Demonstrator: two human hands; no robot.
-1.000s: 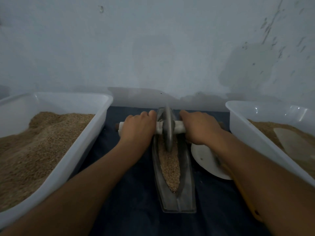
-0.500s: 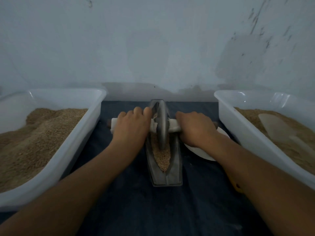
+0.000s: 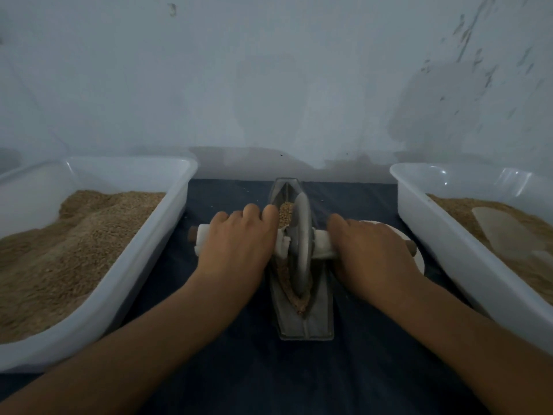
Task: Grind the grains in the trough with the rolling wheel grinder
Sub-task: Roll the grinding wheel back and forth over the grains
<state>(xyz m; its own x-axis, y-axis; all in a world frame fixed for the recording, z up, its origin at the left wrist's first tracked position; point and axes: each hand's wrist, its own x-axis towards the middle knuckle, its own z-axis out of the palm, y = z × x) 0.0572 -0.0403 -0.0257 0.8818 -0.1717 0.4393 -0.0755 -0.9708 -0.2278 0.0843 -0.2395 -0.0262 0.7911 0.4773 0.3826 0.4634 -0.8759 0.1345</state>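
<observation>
Item: rolling wheel grinder (image 3: 300, 244), one. A thin grey metal disc, standing upright on edge, mounted on a crosswise axle handle (image 3: 321, 245) wrapped in white with brown wooden ends showing at either side. The disc sits in the trough (image 3: 323, 313) about midway along it.

Item: trough, one. Narrow, boat-shaped, grey metal, lying lengthwise away from the person at the middle of the bench (image 3: 239, 369), between the two tubs.

Item: grains (image 3: 285, 212), tan, lying in the trough's channel on both sides of the wheel: a small heap beyond it, a darker strip toward the near tip.

Item: hands, two. Left hand (image 3: 239, 244) lies palm-down over the left half of the handle, its grip closed around it with fingers curled over the far side. Right hand (image 3: 371, 250) clamps the right half likewise.

Item: white plastic tubs, two. Left tub (image 3: 143, 265) holds a mounded heap of tan grain. Right tub (image 3: 443, 235) holds similar tan material with a pale flat scoop-like piece (image 3: 505, 235) lying on it.

Item: white plate (image 3: 419, 259), one, mostly hidden under the right hand, just beside the trough.

Surface: bench covered in dark blue cloth.

Room: pale blue-grey wall (image 3: 269, 85) directly behind, with scuffs and dark marks at upper right. Light is dim.
</observation>
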